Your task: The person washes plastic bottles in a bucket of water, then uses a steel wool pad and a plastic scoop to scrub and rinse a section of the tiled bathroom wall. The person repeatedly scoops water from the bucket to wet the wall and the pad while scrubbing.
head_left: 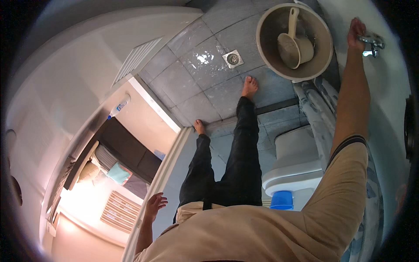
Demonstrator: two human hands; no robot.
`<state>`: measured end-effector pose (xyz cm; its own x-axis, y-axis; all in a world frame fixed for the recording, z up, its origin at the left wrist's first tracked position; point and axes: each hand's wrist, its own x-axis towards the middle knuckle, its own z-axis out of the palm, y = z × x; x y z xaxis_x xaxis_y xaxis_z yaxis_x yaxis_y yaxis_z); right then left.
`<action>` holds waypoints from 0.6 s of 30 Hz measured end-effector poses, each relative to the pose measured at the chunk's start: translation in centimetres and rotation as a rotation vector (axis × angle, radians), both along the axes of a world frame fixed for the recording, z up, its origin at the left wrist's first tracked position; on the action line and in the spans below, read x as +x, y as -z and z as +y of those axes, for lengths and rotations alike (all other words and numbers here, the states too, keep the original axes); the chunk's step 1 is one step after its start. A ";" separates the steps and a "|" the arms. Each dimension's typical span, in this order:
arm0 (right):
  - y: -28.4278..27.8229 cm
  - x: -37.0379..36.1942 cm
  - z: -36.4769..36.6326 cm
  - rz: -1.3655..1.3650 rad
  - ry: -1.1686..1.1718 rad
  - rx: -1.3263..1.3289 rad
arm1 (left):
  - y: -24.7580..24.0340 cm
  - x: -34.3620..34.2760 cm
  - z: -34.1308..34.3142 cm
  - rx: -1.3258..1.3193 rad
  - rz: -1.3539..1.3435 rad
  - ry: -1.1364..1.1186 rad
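Observation:
My right arm stretches up to the wall, where my right hand [356, 33] is closed at a chrome tap [372, 42]; its fingertips are partly hidden. Just left of that arm, a large round beige tub [263, 40] stands on the tiled floor. Inside it rests a cream water dipper [306, 50] with its handle toward the far rim. No stream from the tap can be made out. Down at the lower left, my left hand [156, 205] hangs beside the door frame [146, 198], holding nothing, fingers loosely bent and apart.
A square floor drain [233, 59] lies among wet grey tiles [198, 63]. A low raised edge crosses the floor by my bare feet. At right are a patterned shower curtain [321, 118], a white toilet [297, 168] and a blue bucket [282, 200]. Left, a doorway shows a dark sofa [131, 148].

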<state>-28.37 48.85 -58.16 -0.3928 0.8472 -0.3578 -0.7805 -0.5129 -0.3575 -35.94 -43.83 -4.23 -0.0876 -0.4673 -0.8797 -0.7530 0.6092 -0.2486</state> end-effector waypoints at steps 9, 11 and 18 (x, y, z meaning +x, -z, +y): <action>1.2 0.6 0.4 -0.062 -0.296 0.131 | 0.6 0.2 1.4 0.015 -0.007 0.003; 1.4 0.5 0.7 -0.205 -0.058 0.038 | 0.8 0.0 1.7 0.002 -0.021 0.007; 1.6 1.2 0.3 0.257 -0.295 0.146 | 1.2 -0.5 2.0 0.035 0.005 -0.006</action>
<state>-27.15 49.14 -59.73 -0.6872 0.7194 -0.1011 -0.6807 -0.6863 -0.2562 -36.48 -41.85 -5.42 -0.0898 -0.4366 -0.8952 -0.7578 0.6133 -0.2230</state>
